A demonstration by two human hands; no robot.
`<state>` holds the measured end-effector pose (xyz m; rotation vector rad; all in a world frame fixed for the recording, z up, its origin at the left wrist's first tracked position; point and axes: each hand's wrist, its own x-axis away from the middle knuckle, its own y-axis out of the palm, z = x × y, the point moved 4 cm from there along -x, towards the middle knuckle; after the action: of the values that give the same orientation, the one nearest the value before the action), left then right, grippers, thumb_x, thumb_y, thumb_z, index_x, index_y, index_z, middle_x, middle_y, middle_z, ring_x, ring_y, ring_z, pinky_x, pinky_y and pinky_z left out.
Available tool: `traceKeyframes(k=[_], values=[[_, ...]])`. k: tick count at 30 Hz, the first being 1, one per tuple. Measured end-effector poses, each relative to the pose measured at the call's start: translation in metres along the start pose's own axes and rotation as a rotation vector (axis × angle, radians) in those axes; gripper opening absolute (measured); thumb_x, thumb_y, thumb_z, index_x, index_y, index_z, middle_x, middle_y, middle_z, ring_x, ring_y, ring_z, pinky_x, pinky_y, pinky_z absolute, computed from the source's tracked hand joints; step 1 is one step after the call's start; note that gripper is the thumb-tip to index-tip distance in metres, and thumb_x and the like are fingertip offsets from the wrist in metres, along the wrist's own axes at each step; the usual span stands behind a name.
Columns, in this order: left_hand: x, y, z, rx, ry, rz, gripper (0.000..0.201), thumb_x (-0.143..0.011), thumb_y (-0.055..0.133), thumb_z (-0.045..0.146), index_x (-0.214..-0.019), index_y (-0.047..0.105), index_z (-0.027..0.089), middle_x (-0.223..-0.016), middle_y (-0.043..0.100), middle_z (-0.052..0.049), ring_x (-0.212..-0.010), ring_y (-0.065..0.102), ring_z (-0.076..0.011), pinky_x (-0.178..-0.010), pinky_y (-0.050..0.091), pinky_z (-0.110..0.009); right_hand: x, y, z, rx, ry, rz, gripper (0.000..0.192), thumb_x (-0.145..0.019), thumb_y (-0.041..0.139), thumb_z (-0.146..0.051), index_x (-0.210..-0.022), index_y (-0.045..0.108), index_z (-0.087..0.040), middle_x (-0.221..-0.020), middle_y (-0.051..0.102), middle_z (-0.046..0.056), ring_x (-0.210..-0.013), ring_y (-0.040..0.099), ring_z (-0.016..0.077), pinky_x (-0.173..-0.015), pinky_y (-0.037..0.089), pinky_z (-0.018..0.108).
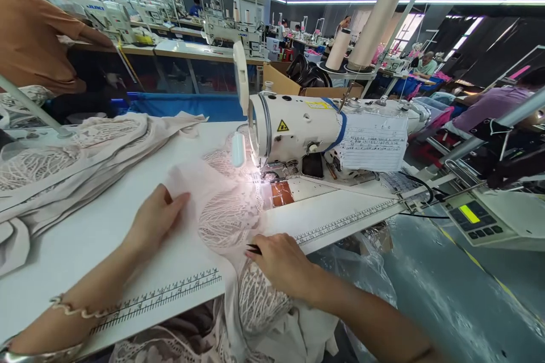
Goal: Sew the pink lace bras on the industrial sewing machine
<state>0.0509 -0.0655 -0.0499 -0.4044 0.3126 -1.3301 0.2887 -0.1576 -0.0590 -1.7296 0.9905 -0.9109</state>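
The left hand (155, 218) lies flat at centre-left of the frame, palm down, forearm running in from the lower left corner with a thin bracelet (79, 309) at the wrist. Its fingers are stretched forward and pressed on the near edge of the pale lace fabric (225, 212); the grip is open, pinning rather than clutching. The right hand (283, 264) sits lower centre, forearm entering from the lower right, knuckles up and fingers curled. Its grip is closed on a small dark tool (254, 249), whose tip pokes out to the left over the lace; what kind of tool it is cannot be made out.

The lace fabric spreads across the white worktop (85, 238) between both hands and runs up to the needle area of the sewing machine (306, 130) at frame centre, where a bright lamp washes out the detail. Its lower part drops over the worktop's front edge and is cut off by the bottom of the frame. A printed ruler strip (170, 292) runs along that edge. A heap of similar fabric (76, 164) lies at left, partly out of frame. Two thread cones (370, 28) stand behind the machine.
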Motion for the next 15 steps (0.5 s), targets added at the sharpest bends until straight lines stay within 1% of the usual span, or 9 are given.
traceKeyframes(k=[1, 4, 6, 7, 9, 11, 12, 13, 15], values=[[-0.012, -0.013, -0.003, -0.276, 0.063, 0.057, 0.024, -0.082, 0.067, 0.038, -0.075, 0.059, 0.016, -0.073, 0.066, -0.004, -0.082, 0.071, -0.0335, -0.069, 0.058, -0.045, 0.004, -0.002, 0.003, 0.027, -0.008, -0.019, 0.019, -0.101, 0.050, -0.027, -0.098, 0.065, -0.016, -0.083, 0.074, 0.007, -0.071, 0.066, 0.0204, -0.058, 0.031, 0.028], [-0.028, -0.037, -0.008, -0.522, 0.122, 0.239, 0.037, -0.077, 0.070, 0.048, -0.079, 0.060, 0.013, -0.098, 0.067, -0.014, -0.121, 0.052, -0.0538, -0.091, 0.044, -0.069, 0.011, -0.011, 0.012, 0.148, -0.022, -0.090, 0.021, -0.092, 0.048, -0.004, -0.102, 0.062, -0.015, -0.092, 0.073, 0.008, -0.075, 0.066, 0.0208, -0.057, 0.028, 0.029], [-0.017, -0.031, 0.003, -0.522, 0.325, 0.326, 0.035, -0.090, 0.058, 0.044, -0.103, 0.061, 0.011, -0.119, 0.063, -0.017, -0.137, 0.033, -0.0542, -0.099, 0.030, -0.079, 0.012, -0.018, 0.016, 0.202, 0.019, -0.114, 0.031, -0.086, 0.046, 0.004, -0.103, 0.062, -0.016, -0.089, 0.072, 0.007, -0.073, 0.065, 0.0201, -0.056, 0.025, 0.029], [-0.006, -0.020, 0.012, -0.520, 0.512, 0.332, 0.031, -0.096, 0.049, 0.036, -0.113, 0.059, 0.012, -0.124, 0.062, -0.017, -0.140, 0.030, -0.0505, -0.102, 0.025, -0.081, 0.010, -0.023, 0.017, 0.219, 0.038, -0.122, 0.033, -0.086, 0.045, 0.005, -0.103, 0.062, -0.016, -0.085, 0.072, 0.006, -0.070, 0.064, 0.0196, -0.055, 0.024, 0.029], [0.018, 0.018, 0.027, -0.514, 0.823, 0.137, 0.030, -0.101, 0.039, 0.027, -0.121, 0.059, 0.018, -0.125, 0.065, -0.011, -0.135, 0.046, -0.0352, -0.108, 0.036, -0.066, 0.006, -0.037, 0.018, 0.253, 0.018, -0.145, 0.026, -0.091, 0.044, -0.002, -0.101, 0.063, -0.017, -0.079, 0.071, 0.006, -0.067, 0.062, 0.0195, -0.055, 0.022, 0.029], [0.043, 0.065, 0.037, -0.513, 1.081, -0.192, 0.027, -0.100, 0.045, 0.027, -0.120, 0.063, 0.027, -0.123, 0.070, -0.001, -0.122, 0.060, -0.0211, -0.107, 0.047, -0.041, 0.002, -0.055, 0.019, 0.263, -0.095, -0.198, 0.016, -0.098, 0.050, -0.018, -0.097, 0.066, -0.018, -0.079, 0.071, 0.006, -0.070, 0.064, 0.0207, -0.056, 0.023, 0.028], [0.057, 0.089, 0.039, -0.526, 1.244, -0.458, 0.032, -0.099, 0.045, 0.022, -0.127, 0.061, 0.023, -0.131, 0.067, -0.005, -0.127, 0.057, -0.0230, -0.110, 0.045, -0.042, 0.000, -0.066, 0.022, 0.260, -0.157, -0.235, 0.016, -0.098, 0.055, -0.027, -0.093, 0.067, -0.019, -0.081, 0.072, 0.006, -0.073, 0.065, 0.0213, -0.056, 0.024, 0.028], [0.065, 0.107, 0.040, -0.540, 1.278, -0.582, 0.034, -0.098, 0.047, 0.021, -0.129, 0.060, 0.020, -0.137, 0.063, -0.009, -0.130, 0.055, -0.0254, -0.112, 0.043, -0.044, -0.001, -0.077, 0.026, 0.247, -0.225, -0.274, 0.015, -0.095, 0.062, -0.032, -0.092, 0.068, -0.020, -0.084, 0.073, 0.005, -0.077, 0.066, 0.0215, -0.058, 0.026, 0.027], [0.070, 0.131, 0.041, -0.549, 1.251, -0.664, 0.039, -0.096, 0.051, 0.022, -0.133, 0.057, 0.012, -0.142, 0.058, -0.017, -0.133, 0.051, -0.0326, -0.112, 0.041, -0.051, -0.008, -0.098, 0.040, 0.268, -0.274, -0.270, 0.011, -0.093, 0.065, -0.029, -0.087, 0.069, -0.021, -0.083, 0.073, 0.003, -0.079, 0.066, 0.0206, -0.060, 0.029, 0.027]])
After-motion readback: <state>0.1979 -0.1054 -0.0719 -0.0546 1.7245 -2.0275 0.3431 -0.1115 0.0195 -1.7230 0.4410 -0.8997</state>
